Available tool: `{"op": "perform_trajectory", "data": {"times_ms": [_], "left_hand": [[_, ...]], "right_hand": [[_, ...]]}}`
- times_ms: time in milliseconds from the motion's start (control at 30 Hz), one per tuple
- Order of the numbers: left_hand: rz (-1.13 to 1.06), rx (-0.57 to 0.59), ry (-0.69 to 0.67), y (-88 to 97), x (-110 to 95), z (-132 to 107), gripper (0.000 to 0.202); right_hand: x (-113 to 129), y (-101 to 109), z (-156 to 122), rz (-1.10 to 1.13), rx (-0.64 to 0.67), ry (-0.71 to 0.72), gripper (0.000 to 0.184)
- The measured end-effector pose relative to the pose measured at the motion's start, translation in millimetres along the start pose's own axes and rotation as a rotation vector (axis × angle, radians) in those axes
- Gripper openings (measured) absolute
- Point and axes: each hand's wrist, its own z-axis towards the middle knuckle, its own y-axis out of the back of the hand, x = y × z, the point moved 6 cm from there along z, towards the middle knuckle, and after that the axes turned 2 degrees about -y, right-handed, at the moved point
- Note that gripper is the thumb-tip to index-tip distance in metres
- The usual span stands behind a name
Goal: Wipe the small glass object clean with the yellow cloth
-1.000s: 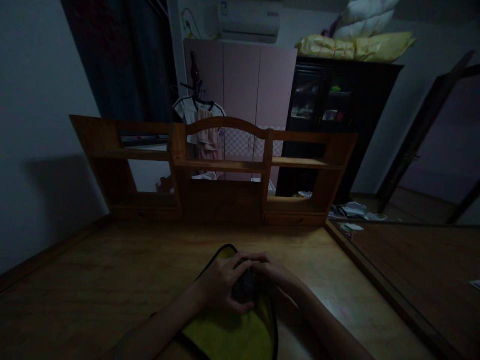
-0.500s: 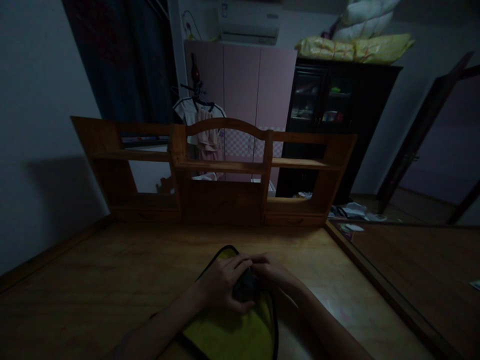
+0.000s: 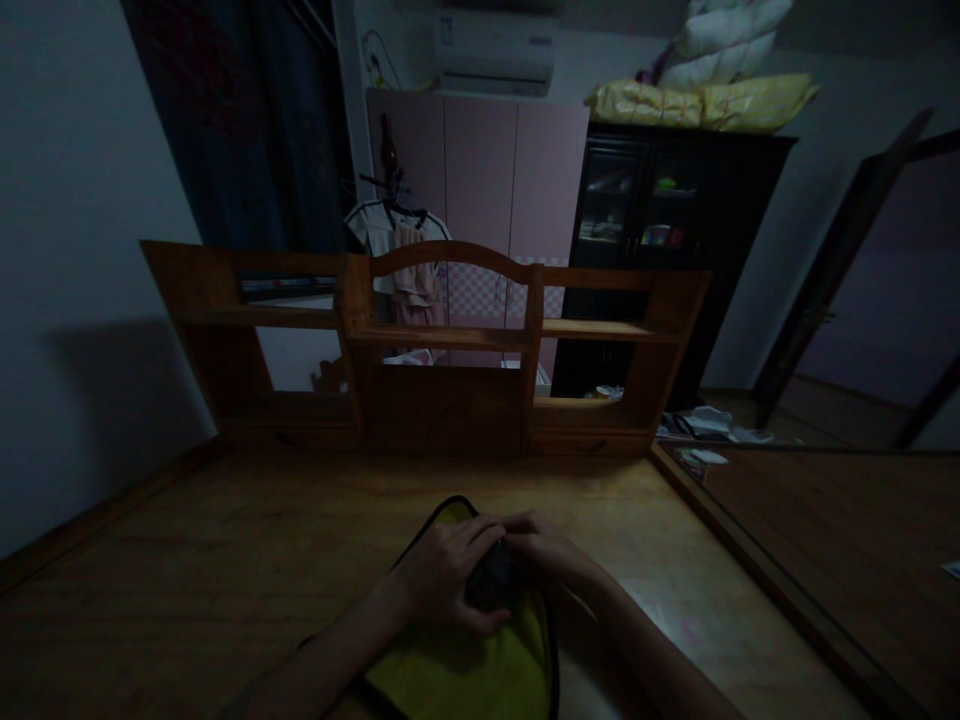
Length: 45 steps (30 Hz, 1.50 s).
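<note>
A yellow-green cloth [image 3: 480,665] with a black edge lies on the wooden surface [image 3: 225,560] in front of me. Over it, my left hand [image 3: 450,570] curls around a small dark object [image 3: 491,578], its thumb at the near side and its fingers across the top. From the other side my right hand [image 3: 544,548] closes on the same object, fingertips touching those of the left. Dim light and my fingers hide most of the object, so its kind cannot be made out.
A wooden shelf unit [image 3: 442,338] with small drawers stands along the far edge. A raised wooden rail [image 3: 750,560] borders the right side, and a white wall [image 3: 75,300] the left. Behind are a pink wardrobe [image 3: 480,180], a dark cabinet [image 3: 675,220] and hanging clothes [image 3: 409,250].
The view has tilted very slightly. Both hands stay on the dark object over the cloth, with hardly any visible movement.
</note>
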Motion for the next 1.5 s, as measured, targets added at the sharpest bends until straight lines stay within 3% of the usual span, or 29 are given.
{"op": "perform_trajectory", "data": {"times_ms": [200, 433, 633, 1000, 1200, 1300, 1500], "left_hand": [[-0.001, -0.008, 0.013, -1.8, 2.0, -1.5, 0.074], [0.008, -0.008, -0.004, -1.3, 0.8, -1.4, 0.075], [-0.013, -0.001, 0.01, -2.8, 1.3, -1.1, 0.074], [0.043, -0.074, -0.027, 3.1, -0.6, -5.0, 0.076], [0.085, -0.153, 0.115, 9.2, 8.9, -10.2, 0.075], [0.099, -0.17, 0.169, 9.9, 13.2, -10.8, 0.074], [0.146, -0.158, 0.076, 7.4, 9.3, -7.7, 0.073]], "right_hand": [[-2.5, 2.1, 0.0, 0.01, -0.037, -0.034, 0.022], [-2.3, -1.0, 1.4, 0.026, 0.035, -0.003, 0.023], [-8.9, 3.1, 3.6, 0.034, -0.018, -0.024, 0.022], [2.4, -2.3, -1.0, 0.05, 0.016, -0.008, 0.021], [8.2, 3.1, -0.2, 0.025, -0.02, 0.015, 0.016], [13.6, 5.5, -0.8, 0.019, -0.01, 0.052, 0.022], [13.4, 10.0, -3.7, 0.127, -0.003, 0.098, 0.036]]}}
